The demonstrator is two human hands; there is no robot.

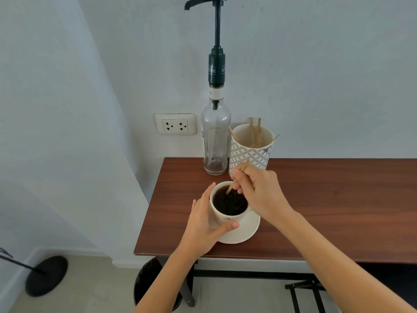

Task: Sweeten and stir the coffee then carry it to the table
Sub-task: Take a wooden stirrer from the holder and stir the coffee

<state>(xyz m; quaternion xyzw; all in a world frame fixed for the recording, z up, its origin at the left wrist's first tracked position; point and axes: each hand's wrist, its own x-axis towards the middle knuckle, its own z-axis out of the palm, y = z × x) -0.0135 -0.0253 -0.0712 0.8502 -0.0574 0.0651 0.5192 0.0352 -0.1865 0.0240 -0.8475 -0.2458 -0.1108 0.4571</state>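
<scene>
A cream cup point(222, 216) full of black coffee point(230, 203) stands on a cream saucer point(247, 231) near the left end of the brown wooden table point(327, 199). My left hand point(203, 224) wraps the cup's left side, thumb across its front. My right hand point(257, 190) is above the cup's right rim, pinching a wooden stir stick point(232, 187) whose lower end dips into the coffee. Behind the cup stands a nearly empty clear syrup bottle point(215, 141) with a tall black pump.
A patterned paper cup point(250, 152) holding several wooden sticks sits beside the bottle against the wall. A wall socket point(175, 124) is to the left. Below the table are a black bin point(149, 283), a round black stand base point(46, 275) and black frame bars.
</scene>
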